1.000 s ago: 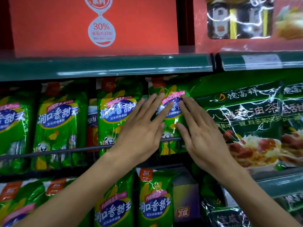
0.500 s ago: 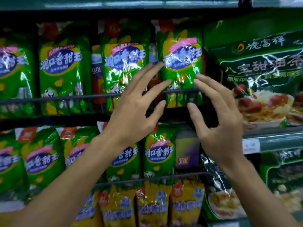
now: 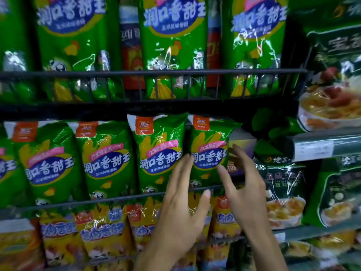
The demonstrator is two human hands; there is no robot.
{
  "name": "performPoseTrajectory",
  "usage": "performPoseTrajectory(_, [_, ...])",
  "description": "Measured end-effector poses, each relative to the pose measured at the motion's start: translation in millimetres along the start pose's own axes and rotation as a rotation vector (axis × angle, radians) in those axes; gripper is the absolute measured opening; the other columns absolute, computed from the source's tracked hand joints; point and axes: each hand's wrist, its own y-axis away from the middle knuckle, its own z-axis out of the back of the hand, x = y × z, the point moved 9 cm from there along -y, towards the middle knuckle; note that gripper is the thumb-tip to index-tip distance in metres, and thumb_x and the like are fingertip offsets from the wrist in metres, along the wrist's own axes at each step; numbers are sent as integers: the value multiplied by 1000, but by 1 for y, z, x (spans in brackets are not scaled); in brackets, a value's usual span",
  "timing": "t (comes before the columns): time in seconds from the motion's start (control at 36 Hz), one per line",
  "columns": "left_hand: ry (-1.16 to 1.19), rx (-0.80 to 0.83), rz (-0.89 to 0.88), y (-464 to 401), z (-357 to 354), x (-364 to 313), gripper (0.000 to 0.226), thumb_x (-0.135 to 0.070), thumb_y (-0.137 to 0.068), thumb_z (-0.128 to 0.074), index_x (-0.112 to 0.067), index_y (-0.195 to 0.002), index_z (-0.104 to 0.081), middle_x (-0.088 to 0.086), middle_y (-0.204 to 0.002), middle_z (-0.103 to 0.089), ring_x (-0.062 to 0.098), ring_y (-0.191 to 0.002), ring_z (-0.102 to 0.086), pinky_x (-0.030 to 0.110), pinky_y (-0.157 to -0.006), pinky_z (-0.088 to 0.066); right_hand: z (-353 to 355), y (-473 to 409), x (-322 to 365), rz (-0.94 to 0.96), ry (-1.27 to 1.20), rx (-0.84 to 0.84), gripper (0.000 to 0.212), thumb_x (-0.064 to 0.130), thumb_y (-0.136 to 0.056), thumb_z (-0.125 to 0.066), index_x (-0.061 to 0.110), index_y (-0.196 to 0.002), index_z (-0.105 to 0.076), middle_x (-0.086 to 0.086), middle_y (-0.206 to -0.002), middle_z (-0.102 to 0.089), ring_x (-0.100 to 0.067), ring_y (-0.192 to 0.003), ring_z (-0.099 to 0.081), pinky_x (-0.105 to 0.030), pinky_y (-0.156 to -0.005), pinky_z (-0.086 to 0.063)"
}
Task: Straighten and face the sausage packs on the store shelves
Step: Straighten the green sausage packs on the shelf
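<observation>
Green sausage packs stand in rows behind black wire rails. On the middle shelf the rightmost green pack stands upright with its label facing out. My left hand reaches up at its left edge, fingers straight, fingertips at the seam beside the neighbouring green pack. My right hand is at its right edge, fingers spread and lightly bent, holding nothing. More green packs fill the upper shelf. Yellow sausage packs line the lower shelf.
A black wire rail fronts the upper shelf, and a thinner rail fronts the middle one. Dark green soup-mix bags stand to the right on green shelves with a price strip. A purple box sits behind my right hand.
The view has dropped from the upper shelf to the middle one. Both hands came down from the upper green pack and now flank the rightmost pack on the middle shelf.
</observation>
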Motion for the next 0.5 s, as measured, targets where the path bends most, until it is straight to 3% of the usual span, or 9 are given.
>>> performPoseTrajectory(0.08, [51, 63, 22, 4, -10, 3, 77, -53, -101, -47, -55, -155, 8, -47, -155, 15, -22, -143, 12, 11, -115, -2, -13, 1, -11, -52, 56, 98, 63, 52, -96, -59, 31, -152, -40, 13, -141, -57, -4, -130, -53, -31, -106, -48])
performPoseTrajectory(0.14, [87, 65, 35, 5, -11, 3, 77, -55, -99, -45, -56, -153, 10, -48, -154, 16, -23, -143, 12, 5, -112, -1, -18, 2, -18, -80, 91, 168, 64, 58, -97, -55, 38, -154, -34, 12, -137, -61, -7, -126, -58, -37, -100, -53])
performPoseTrajectory(0.25, [132, 40, 62, 4, -13, 4, 77, -60, -95, -42, -60, -149, 13, -51, -151, 18, -26, -140, 12, -5, -104, 1, -18, 2, -24, -91, 117, 177, 62, 61, -97, -53, 44, -153, -32, 16, -138, -60, -5, -127, -57, -39, -99, -54])
performPoseTrajectory(0.36, [163, -23, 40, 1, -13, 2, 74, -66, -96, -46, -68, -148, 5, -53, -152, 6, -19, -147, -1, 20, -118, -13, -19, 0, -26, -95, 34, 112, 57, 53, -99, -59, 38, -151, -42, 18, -140, -58, 0, -130, -53, -37, -103, -51])
performPoseTrajectory(0.5, [165, -142, 51, 0, -12, -6, 74, -67, -86, -48, -67, -150, -11, -45, -156, -14, -14, -147, -17, 23, -111, -22, -19, -8, -25, -82, -113, 89, 50, 43, -100, -62, 33, -147, -50, 13, -132, -63, -3, -123, -59, -35, -99, -53])
